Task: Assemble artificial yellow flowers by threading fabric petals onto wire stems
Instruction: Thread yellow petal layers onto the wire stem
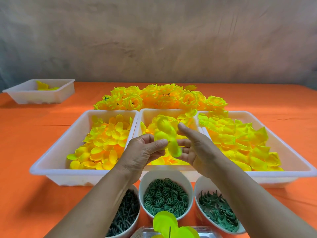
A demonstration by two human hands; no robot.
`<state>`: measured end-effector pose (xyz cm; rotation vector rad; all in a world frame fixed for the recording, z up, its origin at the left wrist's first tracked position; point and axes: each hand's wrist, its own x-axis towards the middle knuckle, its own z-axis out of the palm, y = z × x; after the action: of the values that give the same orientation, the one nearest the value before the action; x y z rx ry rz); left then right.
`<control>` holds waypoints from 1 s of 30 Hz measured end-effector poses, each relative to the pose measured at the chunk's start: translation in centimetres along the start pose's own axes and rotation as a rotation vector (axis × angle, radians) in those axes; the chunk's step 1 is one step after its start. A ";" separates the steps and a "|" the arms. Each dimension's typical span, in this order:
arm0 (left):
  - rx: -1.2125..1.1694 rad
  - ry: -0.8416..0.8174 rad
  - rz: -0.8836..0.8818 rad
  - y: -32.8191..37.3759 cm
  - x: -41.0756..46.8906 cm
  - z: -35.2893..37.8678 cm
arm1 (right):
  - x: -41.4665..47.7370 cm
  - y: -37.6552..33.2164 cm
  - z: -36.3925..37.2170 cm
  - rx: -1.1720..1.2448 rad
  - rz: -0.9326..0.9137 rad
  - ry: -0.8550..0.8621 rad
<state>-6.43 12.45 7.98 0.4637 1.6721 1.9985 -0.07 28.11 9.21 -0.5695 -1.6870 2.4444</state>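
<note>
- My left hand (147, 150) pinches the blurred petal cluster (165, 134) above the middle tray (148, 117), close to supply
- My right hand (195, 146) beside it, fingers apart, grips nothing; judged ready to shape

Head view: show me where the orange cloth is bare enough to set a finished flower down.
Bare cloth lies between the small tray and the left tray, at the near left corner, and right of the flower pile behind the right tray. Crowded: the middle, where trays, pile and bowls pack together and the left hand pinches petals.
</note>
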 end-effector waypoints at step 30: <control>0.014 0.138 0.014 -1.0 0.4 -0.1 | 0.3 0.6 0.7 0.088 -0.119 0.008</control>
<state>-6.66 12.78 6.95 0.3506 1.7707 2.0717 -0.53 27.39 8.75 -0.4539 -1.5539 2.4150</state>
